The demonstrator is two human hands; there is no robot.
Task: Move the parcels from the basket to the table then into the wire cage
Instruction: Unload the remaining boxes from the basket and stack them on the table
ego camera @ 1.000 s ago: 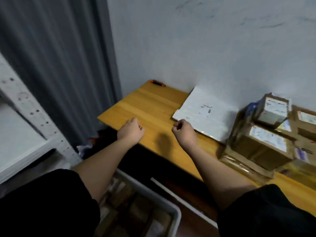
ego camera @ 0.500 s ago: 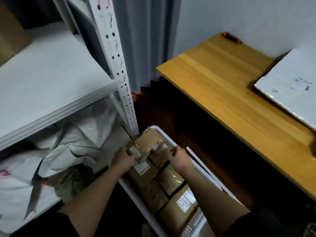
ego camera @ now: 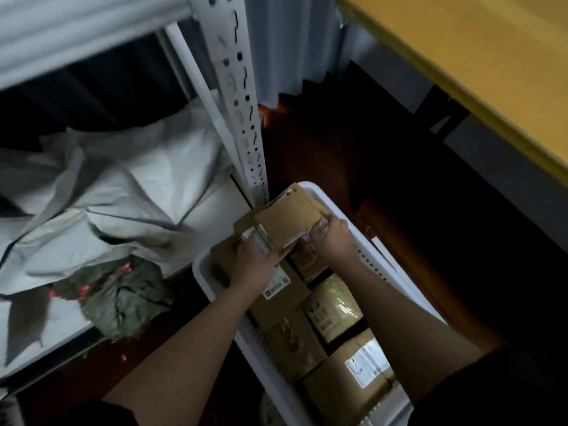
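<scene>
Since half a second ago, your view is dropping closer over the basket, and the top box is rising slightly off the stack, with both hands staying clamped on it. Your left hand is curling its fingers around the box's near-left corner, beside the white label, and your right hand is pinching the right edge. That box is hanging tilted over the far end of the basket, just beside the white shelf post.

Other parcels are still lying in the basket below your forearms (several boxes and one plastic-wrapped packet).

You are carrying out the lift-out step. To perform it well:

- Keep both hands pressing inward on opposite sides, so the box is not slipping as it is clearing the rim.
- Raise it straight up before swinging right; the shelf post is standing close to its far corner and could be catching it.
- Level the box while turning toward the table, which is showing at the upper right, well apart from the basket.
- Avoid dragging the lower boxes along with your wrists.
</scene>
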